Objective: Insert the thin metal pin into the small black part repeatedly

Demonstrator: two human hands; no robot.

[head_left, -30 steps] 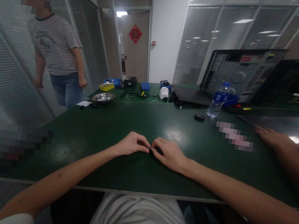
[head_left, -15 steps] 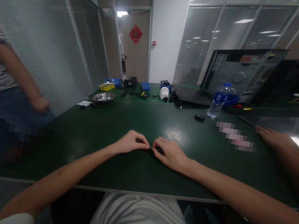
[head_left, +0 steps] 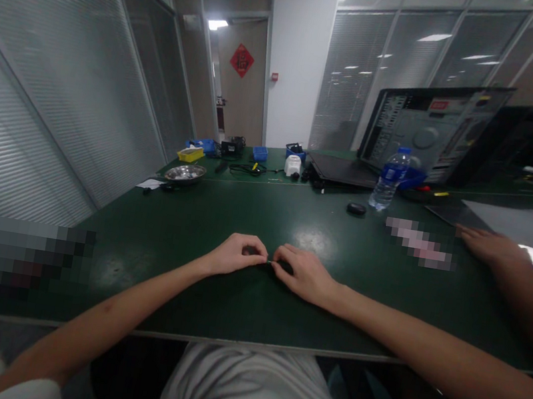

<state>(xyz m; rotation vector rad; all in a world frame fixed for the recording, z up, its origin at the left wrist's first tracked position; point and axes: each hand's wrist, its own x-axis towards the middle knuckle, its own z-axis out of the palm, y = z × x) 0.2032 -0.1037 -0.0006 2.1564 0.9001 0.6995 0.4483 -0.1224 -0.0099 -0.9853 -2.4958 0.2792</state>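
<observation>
Over the near middle of the green table [head_left: 229, 308], my left hand [head_left: 236, 253] pinches with thumb and forefinger. My right hand [head_left: 303, 273] meets it from the other side in a like pinch, its wrist low over the tabletop. Between the two sets of fingertips shows a tiny, thin, pale piece [head_left: 268, 262], mostly covered by the fingers and too small to name. Each hand seems to grip one end of it. Beyond them on the right lie a black oval object [head_left: 356, 209] and a clear water bottle [head_left: 387, 181] with a blue cap.
Left of centre stands a metal bowl [head_left: 185, 174], with a yellow tray [head_left: 191, 154] behind. Cables and small blue bins line the back. A computer case [head_left: 428, 134] and a black flat panel [head_left: 344, 171] stand back right. Another person's hand [head_left: 494, 249] rests at right beside a sheet.
The person in the striped shirt at the left has walked out of that spot. The pale sheet at the right has shifted. My two hands have hardly moved.
</observation>
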